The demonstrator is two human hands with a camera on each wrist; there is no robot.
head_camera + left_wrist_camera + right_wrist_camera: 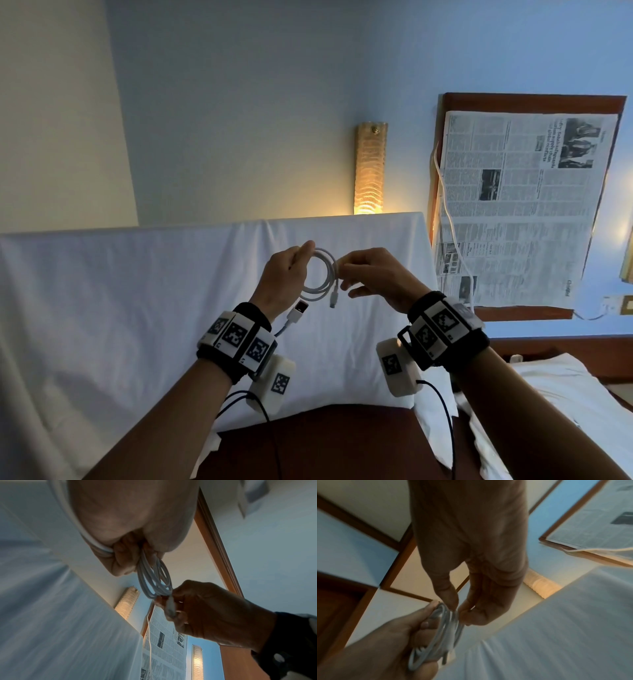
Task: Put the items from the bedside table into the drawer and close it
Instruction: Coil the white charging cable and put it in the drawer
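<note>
A white charging cable [323, 274] is wound into a small coil and held up in the air in front of me. My left hand [286, 274] grips the coil's left side, with the flat USB plug [297, 312] hanging below it. My right hand [368, 274] pinches the coil's right side between thumb and fingertips, and the small plug [333, 297] dangles under it. The left wrist view shows the coil [155, 578] running from my left hand to my right hand [205, 609]. The right wrist view shows the coil [441, 632] blurred. No drawer is in view.
A white sheet [137, 308] covers the bed ahead. A lit wall lamp [370, 168] glows behind it. To the right a newspaper [520, 205] lies in a wood-framed surface, with another white cord [452, 222] across it. Dark wood [325, 442] lies near my body.
</note>
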